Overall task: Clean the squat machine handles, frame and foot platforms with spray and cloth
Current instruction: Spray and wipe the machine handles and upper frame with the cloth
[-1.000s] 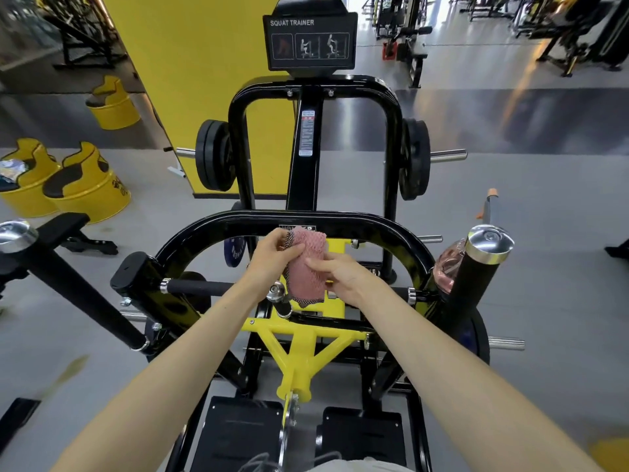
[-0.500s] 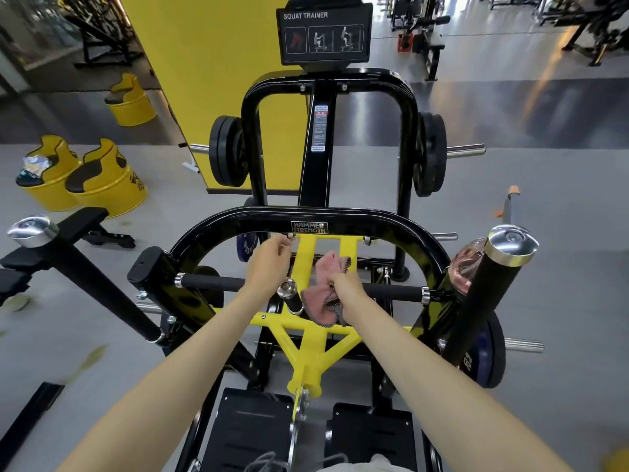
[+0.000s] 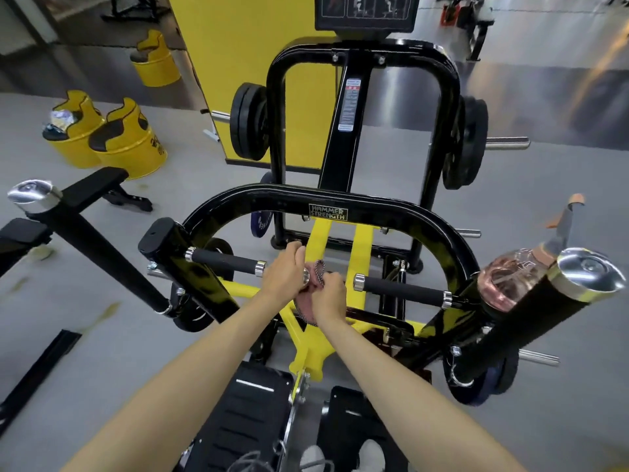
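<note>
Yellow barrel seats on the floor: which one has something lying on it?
The leftmost barrel seat: a shiny crumpled packet lies on top of it. Its neighbour and the far one by the yellow wall carry nothing.

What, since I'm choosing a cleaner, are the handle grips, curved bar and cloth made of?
Handle grips: likely rubber or foam, matte black, no glare. Curved bar: probably painted steel, glossy black with reflections. Cloth: soft pink textile, crumpled in the right hand.

Bare forearms (image 3: 190,369) — pale grey shoes (image 3: 371,453)

Bright, fisheye-warped, motion-blurred edges
</note>
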`<state>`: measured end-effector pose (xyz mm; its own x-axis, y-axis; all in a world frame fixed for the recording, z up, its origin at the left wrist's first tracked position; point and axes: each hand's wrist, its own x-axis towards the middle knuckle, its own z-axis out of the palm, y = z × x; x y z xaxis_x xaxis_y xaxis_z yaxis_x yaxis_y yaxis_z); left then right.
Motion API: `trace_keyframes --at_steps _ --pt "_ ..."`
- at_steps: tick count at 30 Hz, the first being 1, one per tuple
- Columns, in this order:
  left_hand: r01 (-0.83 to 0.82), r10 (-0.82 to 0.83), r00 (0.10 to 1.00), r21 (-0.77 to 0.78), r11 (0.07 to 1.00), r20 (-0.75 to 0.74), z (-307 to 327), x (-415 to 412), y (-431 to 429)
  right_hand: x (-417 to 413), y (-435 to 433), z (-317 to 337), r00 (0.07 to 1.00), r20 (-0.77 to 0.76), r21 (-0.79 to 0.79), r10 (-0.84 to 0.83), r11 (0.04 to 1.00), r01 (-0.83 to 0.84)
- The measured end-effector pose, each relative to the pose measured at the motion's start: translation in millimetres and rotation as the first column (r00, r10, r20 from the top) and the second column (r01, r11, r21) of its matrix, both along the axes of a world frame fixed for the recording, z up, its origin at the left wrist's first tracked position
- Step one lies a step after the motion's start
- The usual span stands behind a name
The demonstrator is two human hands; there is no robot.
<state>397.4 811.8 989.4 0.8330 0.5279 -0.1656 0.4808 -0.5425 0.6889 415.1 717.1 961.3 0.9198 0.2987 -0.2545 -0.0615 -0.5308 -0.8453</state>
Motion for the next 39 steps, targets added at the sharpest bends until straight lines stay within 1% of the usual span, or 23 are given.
trace_keyframes --at_steps 3,4,6,9,10,13,14,17,19,20,22,25,30,33,35,36,37,39 --pt "-0.004 0.004 1.0 0.02 1.0 -0.029 -0.3 -0.2 0.6 4.0 3.2 -20.2 0.996 0.05 -0.202 0.078 0.977 -0.066" --pt "-0.003 0.004 1.0 0.013 1.0 -0.031 -1.5 -0.2 0.5 7.2 5.0 -29.1 0.996 0.048 -0.255 0.072 0.965 -0.058" --pt "0.009 -0.008 0.999 0.009 1.0 -0.036 -4.2 -0.1 1.8 14.9 10.4 -44.6 0.999 -0.035 -0.277 0.01 0.961 -0.019" --pt "0.018 -0.018 0.999 0.01 1.0 -0.05 -6.1 1.6 4.8 25.0 12.3 -50.3 0.982 -0.1 -0.195 -0.158 0.971 0.136" --pt "0.017 -0.017 0.998 0.005 1.0 -0.053 -5.1 1.8 4.6 24.4 13.9 -50.0 0.978 -0.126 -0.191 -0.168 0.971 0.143" --pt "0.026 -0.026 0.996 -0.006 1.0 -0.089 -1.5 0.6 3.0 12.3 22.6 -49.0 0.958 -0.283 -0.168 -0.051 0.986 0.003" --pt "0.026 -0.026 0.994 -0.001 1.0 -0.103 -0.6 0.1 2.8 8.7 24.6 -50.8 0.942 -0.328 -0.139 -0.065 0.99 0.02" --pt "0.031 -0.03 0.993 0.011 0.999 -0.111 3.2 -1.1 -0.2 6.2 21.7 -50.8 0.883 -0.418 -0.03 -0.212 0.975 0.219" --pt "0.03 -0.03 0.994 -0.001 1.0 -0.103 3.6 -1.4 -1.4 5.2 16.6 -48.9 0.821 -0.502 0.079 -0.273 0.93 0.358" --pt "0.026 -0.028 0.995 -0.02 0.999 -0.098 2.6 -1.4 -0.9 3.9 14.4 -46.9 0.798 -0.527 0.11 -0.293 0.907 0.406" --pt "0.015 -0.019 0.997 -0.051 0.999 -0.081 1.5 -0.6 0.0 -0.1 12.8 -42.5 0.775 -0.551 0.144 -0.309 0.88 0.453" --pt "-0.001 -0.006 0.997 -0.091 0.996 -0.078 6.1 -2.1 -2.8 -2.8 11.7 -34.8 0.736 -0.624 0.247 -0.262 0.828 0.504" --pt "-0.014 0.004 0.998 -0.16 0.987 -0.06 7.4 -1.6 -3.1 -5.4 1.8 -14.3 0.773 -0.611 0.333 -0.168 0.832 0.444" --pt "-0.017 0.003 0.998 -0.214 0.977 -0.066 15.3 -6.0 -4.6 0.6 -12.6 9.1 0.798 -0.602 0.435 -0.033 0.825 0.362" --pt "0.004 -0.024 0.997 -0.274 0.962 -0.071 12.5 -6.3 -2.7 9.4 -22.3 28.0 0.816 -0.578 0.44 0.01 0.846 0.3" --pt "0.003 -0.023 0.998 -0.313 0.95 -0.059 7.0 -5.3 0.8 13.3 -24.9 38.9 0.844 -0.537 0.422 0.013 0.87 0.255" --pt "-0.033 0.013 0.998 -0.357 0.933 -0.058 3.9 -4.9 3.0 16.3 -25.0 47.9 0.88 -0.476 0.387 0.011 0.9 0.198" --pt "-0.162 0.159 0.986 -0.445 0.881 -0.044 7.6 -5.2 4.5 19.4 -17.2 59.6 0.956 -0.293 0.288 0.014 0.955 0.074"
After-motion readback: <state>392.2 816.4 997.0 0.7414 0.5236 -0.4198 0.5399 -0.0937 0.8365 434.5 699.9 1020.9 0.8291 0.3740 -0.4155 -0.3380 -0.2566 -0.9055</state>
